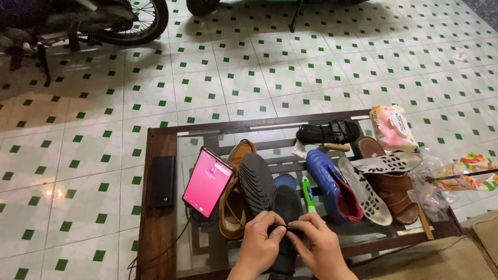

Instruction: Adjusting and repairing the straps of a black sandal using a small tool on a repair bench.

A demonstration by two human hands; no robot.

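Observation:
My left hand [261, 243] and my right hand [319, 243] meet over a black insole [286, 207] at the near edge of a glass-topped wooden table [155, 228]. Both hands pinch the insole near its middle. Just beyond it lies a dark shoe turned sole up [255, 181], beside a tan shoe [232, 205]. A blue sports shoe [329, 181] with a red lining lies to the right.
A phone with a pink screen [207, 181] leans by a black power bank [162, 181]. White perforated insoles [365, 192], a brown sandal [394, 189], a black sandal [329, 133], a tissue pack [391, 127], plastic bags [433, 197] and a green brush [308, 193] crowd the right. Motorbikes [124, 21] stand on the tiled floor.

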